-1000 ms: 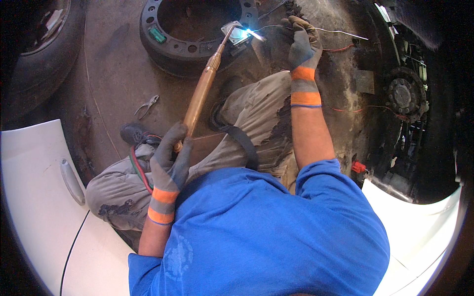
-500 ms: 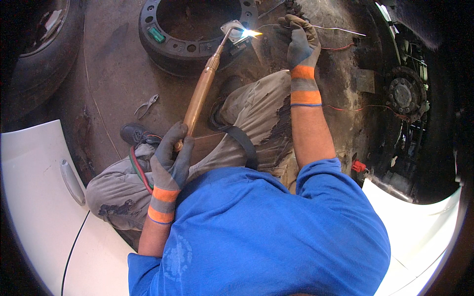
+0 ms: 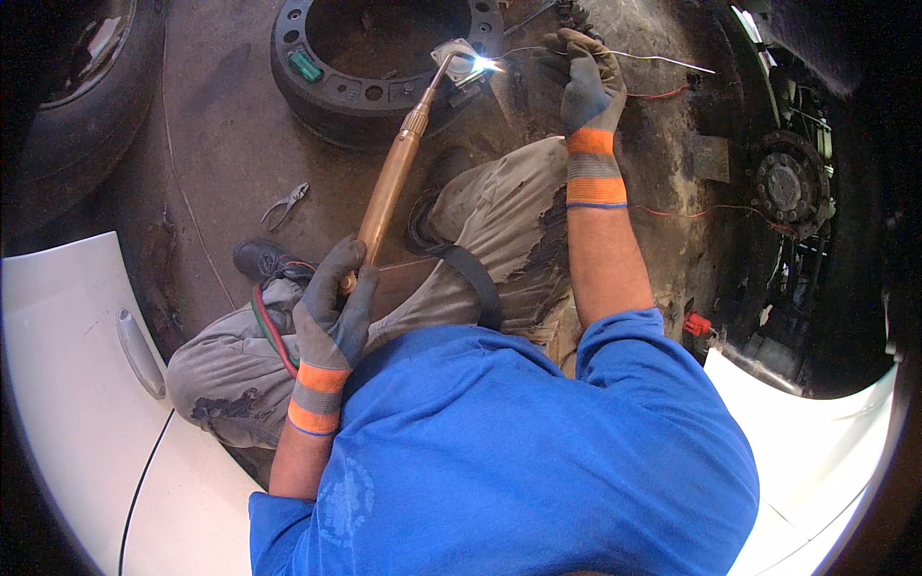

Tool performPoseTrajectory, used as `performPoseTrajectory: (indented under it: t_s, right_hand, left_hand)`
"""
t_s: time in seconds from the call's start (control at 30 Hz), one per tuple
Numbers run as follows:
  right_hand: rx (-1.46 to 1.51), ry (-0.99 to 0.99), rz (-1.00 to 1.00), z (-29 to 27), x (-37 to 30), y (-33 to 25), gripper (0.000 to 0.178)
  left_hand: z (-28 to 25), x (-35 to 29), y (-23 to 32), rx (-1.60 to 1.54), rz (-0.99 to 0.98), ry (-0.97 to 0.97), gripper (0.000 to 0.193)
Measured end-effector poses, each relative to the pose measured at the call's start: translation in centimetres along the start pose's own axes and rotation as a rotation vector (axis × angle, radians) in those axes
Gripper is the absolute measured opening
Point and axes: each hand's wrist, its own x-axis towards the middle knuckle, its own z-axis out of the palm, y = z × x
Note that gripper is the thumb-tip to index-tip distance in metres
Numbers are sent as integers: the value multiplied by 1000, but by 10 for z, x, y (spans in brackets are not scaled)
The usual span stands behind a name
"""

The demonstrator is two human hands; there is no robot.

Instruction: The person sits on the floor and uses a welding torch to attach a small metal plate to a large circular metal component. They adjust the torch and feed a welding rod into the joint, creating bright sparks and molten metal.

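Note:
My gloved left hand [image 3: 334,300] is closed round the lower end of a brass-coloured gas torch [image 3: 389,187]. Its thin tip reaches up to a small pale metal part [image 3: 449,58], where a bright flame [image 3: 483,64] burns. That part rests at the right rim of a dark brake drum [image 3: 336,91]. In my gloved right hand [image 3: 591,82], a thin wire-like filler rod [image 3: 663,60] is pinched between the fingers. One end of the rod runs left toward the flame; the other sticks out to the right. The glare hides whether the rod touches the metal.
Pliers [image 3: 286,205] lie on the floor left of the torch. A green object [image 3: 305,66] sits on the drum's rim. Red and green hoses [image 3: 272,331] pass by my left wrist. A tyre [image 3: 72,125] stands at far left, a wheel hub [image 3: 789,182] at right, white panels [image 3: 86,384] nearby.
The flame's orange tail looks shorter and the glow slightly different. My right hand and the rod have shifted very slightly right; the left hand and torch stay in place.

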Motion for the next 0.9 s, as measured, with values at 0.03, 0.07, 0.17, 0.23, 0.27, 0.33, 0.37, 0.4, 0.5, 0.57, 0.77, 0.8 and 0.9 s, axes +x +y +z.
performPoseTrajectory:
  t_s: [0.03,0.07,0.17,0.23,0.27,0.33,0.37,0.4,0.5,0.57,0.77,0.8,0.9]
  right_hand:
    - [11,-3,-10,0,0,1,18]
    - [23,-7,-20,0,0,1,18]
    - [-40,-23,-45,-1,0,-1,19]
    - [-33,-22,-47,-2,1,1,18]
    - [-29,-22,-48,-1,1,1,18]
    - [-22,-16,-30,-1,0,-1,18]
    - [-18,-14,-21,0,0,-2,17]
    - [-25,-7,-9,0,0,-1,17]
    - [-33,5,19,-1,0,0,17]
    - [-16,-7,30,-1,0,-1,17]
    - [-19,0,42,1,-1,-3,17]
    - [-7,-4,31,1,0,-2,17]
    - [27,-12,25,0,1,0,16]
  left_hand:
    - [0,0,0,-1,1,0,30]
    - [0,0,0,-1,1,0,30]
    - [-1,-1,-3,-15,-21,-11,30]
    - [-1,0,-1,-6,-16,-14,30]
    - [-1,0,-1,-1,-13,-15,30]
    - [0,0,-2,-6,-16,-15,30]
    - [0,0,-2,-9,-17,-12,30]
    - [0,0,-3,-6,-9,-7,30]
    - [0,0,-3,1,1,1,29]
    - [0,0,-1,2,-11,1,29]
    - [0,-1,-6,-26,9,-8,29]
    - [0,-1,-5,-28,6,-4,29]
    - [0,-1,-3,-20,2,0,29]
